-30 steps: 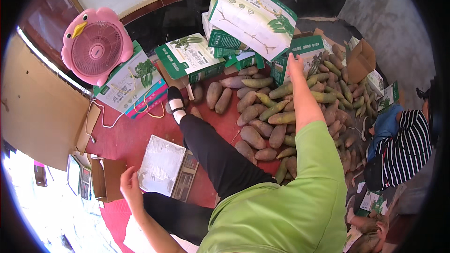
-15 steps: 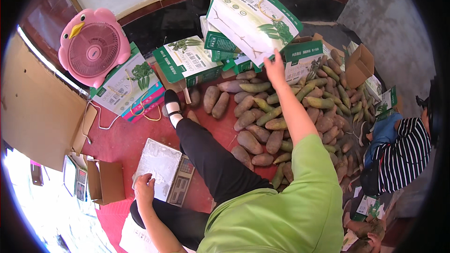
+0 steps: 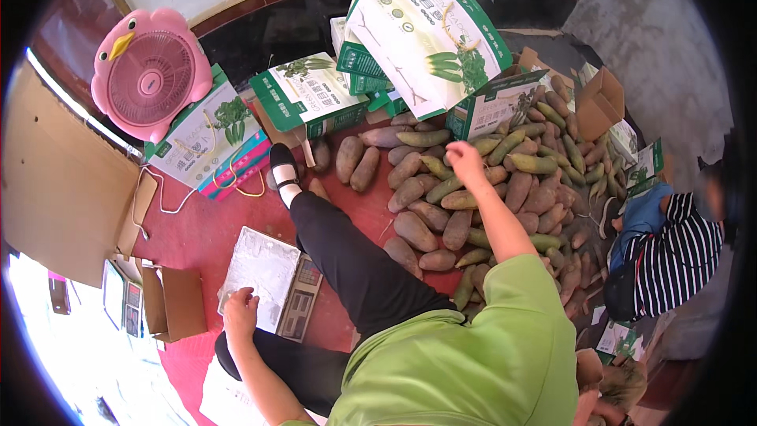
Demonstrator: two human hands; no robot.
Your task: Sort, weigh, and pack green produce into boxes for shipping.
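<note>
My right hand (image 3: 467, 164) is over the near-left side of a heap of green radishes (image 3: 533, 164) and brownish, long rounded roots (image 3: 415, 230). Its fingers are loosely bent, with nothing visible in them. Just beyond it, a large white-and-green carton (image 3: 418, 39) with a cord handle rests tilted on other cartons. An open-looking carton (image 3: 497, 106) stands partly behind the heap, beside the tilted one. My left hand (image 3: 240, 312) hovers at the near-left edge of a flat weighing scale (image 3: 260, 268), fingers loosely curled and apart, holding nothing I can see.
A pink animal-shaped fan (image 3: 151, 75) stands by a carton (image 3: 206, 138) at far left. An opened brown box (image 3: 177, 304) and another scale (image 3: 122, 300) sit left. A person in a striped top (image 3: 678, 268) is at right. My outstretched leg (image 3: 347, 244) crosses the red floor.
My right hand has let go of the tilted carton's lower edge and come nearer, over the heap. The tilted carton has shifted slightly. My left hand has barely moved.
</note>
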